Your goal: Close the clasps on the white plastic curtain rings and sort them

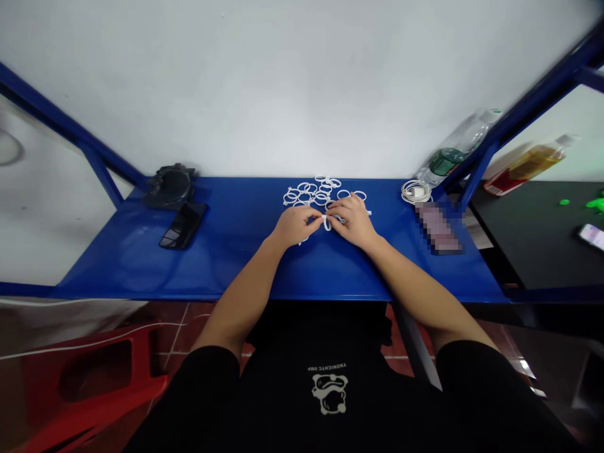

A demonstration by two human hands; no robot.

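Both hands meet over the middle of the blue tabletop (pixel 236 251). Between their fingertips is a small white ring (pixel 327 224), hanging downward. My left hand (pixel 296 225) pinches it from the left with thumb and forefinger. My right hand (pixel 353 220) pinches close beside it from the right. Just beyond the fingers lies a loose cluster of thin white rings (pixel 307 189), some with a small knob on them. A few more white rings (pixel 359 195) lie behind and under my right hand, partly hidden by it. Another bit of white ring (pixel 303 240) shows below my left hand.
On the left lie a dark round object (pixel 172 185) and a black phone (pixel 183 225). At right are a coiled white cable (pixel 416 192), a pixelated flat object (pixel 438 228) and a clear bottle (pixel 448 160). Blue frame bars flank the table; a red stool (pixel 141 371) stands below left.
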